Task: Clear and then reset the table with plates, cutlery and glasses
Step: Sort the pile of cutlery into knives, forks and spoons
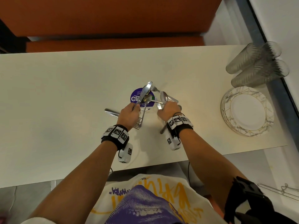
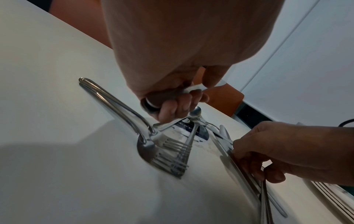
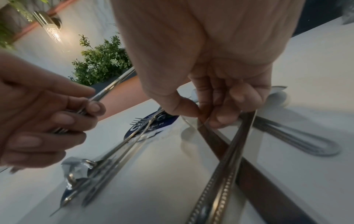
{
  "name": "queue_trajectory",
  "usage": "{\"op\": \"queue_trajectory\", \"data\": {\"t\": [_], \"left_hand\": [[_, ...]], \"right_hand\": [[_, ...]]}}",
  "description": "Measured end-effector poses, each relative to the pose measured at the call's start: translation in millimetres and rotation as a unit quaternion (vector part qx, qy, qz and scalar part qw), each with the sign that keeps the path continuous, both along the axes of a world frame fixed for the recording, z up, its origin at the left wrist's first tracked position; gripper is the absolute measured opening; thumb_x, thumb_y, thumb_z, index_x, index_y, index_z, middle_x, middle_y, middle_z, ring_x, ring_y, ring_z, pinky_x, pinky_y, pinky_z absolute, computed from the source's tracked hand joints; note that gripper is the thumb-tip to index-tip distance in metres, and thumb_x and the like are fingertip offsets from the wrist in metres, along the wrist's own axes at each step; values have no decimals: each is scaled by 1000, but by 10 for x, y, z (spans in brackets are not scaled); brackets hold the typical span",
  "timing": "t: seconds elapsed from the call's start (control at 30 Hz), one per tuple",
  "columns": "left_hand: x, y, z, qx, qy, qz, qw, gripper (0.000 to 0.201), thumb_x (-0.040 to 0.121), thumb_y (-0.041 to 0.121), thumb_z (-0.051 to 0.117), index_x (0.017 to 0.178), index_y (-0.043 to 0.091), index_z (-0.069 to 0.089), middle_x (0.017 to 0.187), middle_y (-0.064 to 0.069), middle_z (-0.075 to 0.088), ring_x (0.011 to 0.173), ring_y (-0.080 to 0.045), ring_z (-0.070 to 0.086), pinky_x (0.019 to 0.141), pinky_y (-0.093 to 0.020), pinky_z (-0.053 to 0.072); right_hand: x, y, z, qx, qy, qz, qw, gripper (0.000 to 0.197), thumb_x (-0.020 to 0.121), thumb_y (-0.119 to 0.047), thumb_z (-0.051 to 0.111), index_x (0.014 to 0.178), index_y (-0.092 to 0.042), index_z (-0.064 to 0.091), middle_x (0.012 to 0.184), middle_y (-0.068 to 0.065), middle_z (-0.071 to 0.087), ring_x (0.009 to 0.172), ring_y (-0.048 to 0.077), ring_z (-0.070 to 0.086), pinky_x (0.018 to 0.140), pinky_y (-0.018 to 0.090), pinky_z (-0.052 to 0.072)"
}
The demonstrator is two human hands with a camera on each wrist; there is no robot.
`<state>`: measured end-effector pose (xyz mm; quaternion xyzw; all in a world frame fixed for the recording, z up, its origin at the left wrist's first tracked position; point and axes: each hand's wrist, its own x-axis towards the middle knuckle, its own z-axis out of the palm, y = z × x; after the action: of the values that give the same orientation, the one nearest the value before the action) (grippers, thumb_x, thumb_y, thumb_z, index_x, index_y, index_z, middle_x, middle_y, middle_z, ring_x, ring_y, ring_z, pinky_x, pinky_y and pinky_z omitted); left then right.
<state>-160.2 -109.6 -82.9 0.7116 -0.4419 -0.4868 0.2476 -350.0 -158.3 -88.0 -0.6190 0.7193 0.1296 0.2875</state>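
Observation:
A heap of loose cutlery lies mid-table over a round purple sticker (image 1: 136,97). My left hand (image 1: 135,109) grips knives (image 1: 144,92) by their handles, blades pointing away from me; the left wrist view shows its fingers (image 2: 176,106) curled round a handle. Forks (image 1: 139,122) and a spoon (image 1: 147,99) lie beside that hand. My right hand (image 1: 163,109) pinches a knife (image 3: 220,145) between thumb and forefinger, and a beaded handle (image 3: 228,163) crosses over it. Another spoon (image 1: 164,96) rests just beyond the right hand.
Stacked marbled plates (image 1: 226,120) sit at the table's right end, with clear ribbed glasses (image 1: 257,63) lying behind them. An orange bench (image 1: 113,42) runs along the far side. Bare white tabletop (image 1: 56,94) stretches to the left.

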Motion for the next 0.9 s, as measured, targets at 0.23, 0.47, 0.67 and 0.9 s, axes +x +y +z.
{"op": "queue_trajectory", "data": {"t": [0.23,0.47,0.67,0.9], "left_hand": [[-18,7,-20,2,0,-4,1000,32,103,39,47,91,14,63,78,0,61,70,-21,54,73,-42,51],[-25,-5,-26,-1,-19,-6,1000,32,104,37,47,93,12,64,80,-1,63,74,-21,56,75,-41,51],[-20,8,-9,-1,-15,1,1000,31,106,38,47,89,15,61,80,-1,62,72,-18,54,70,-37,48],[-23,35,-21,-1,-16,10,1000,32,104,40,48,85,17,60,79,0,64,72,-18,56,75,-43,52]], "right_hand": [[-44,45,-111,-38,9,27,999,34,90,-44,55,90,-12,66,76,2,67,72,21,66,91,45,52],[-125,-34,-66,-115,-73,0,991,25,100,-20,48,93,-11,70,96,6,65,81,24,62,85,44,58],[-139,-256,-114,-127,-161,-2,979,26,97,-5,52,116,-10,69,121,8,66,109,24,64,100,38,53],[-130,-200,-140,-106,-134,-26,985,30,88,-31,72,111,-12,66,110,2,65,96,18,63,88,37,53]]}}
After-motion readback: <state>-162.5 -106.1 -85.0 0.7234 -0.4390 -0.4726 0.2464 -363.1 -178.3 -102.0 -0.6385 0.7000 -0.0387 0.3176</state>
